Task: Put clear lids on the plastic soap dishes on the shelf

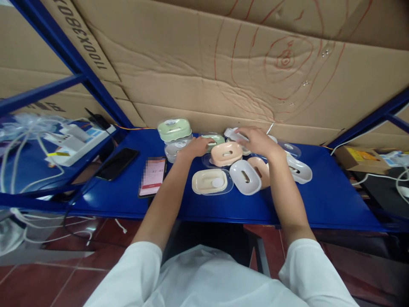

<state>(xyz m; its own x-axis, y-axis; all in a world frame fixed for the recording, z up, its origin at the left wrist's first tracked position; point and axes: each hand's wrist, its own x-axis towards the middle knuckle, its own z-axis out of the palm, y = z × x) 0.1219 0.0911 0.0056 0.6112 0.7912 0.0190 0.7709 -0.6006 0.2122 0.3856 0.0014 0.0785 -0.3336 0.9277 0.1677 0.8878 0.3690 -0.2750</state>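
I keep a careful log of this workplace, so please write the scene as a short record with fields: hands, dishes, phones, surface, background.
Left hand: at a pale green dish; grip unclear
Right hand: at a white dish; grip unclear
Between and below hands: peach dish
Front: cream dish, pale grey dish
Phones: lit phone; dark phone farther left
Surface: blue table
Background: cardboard with red curved lines
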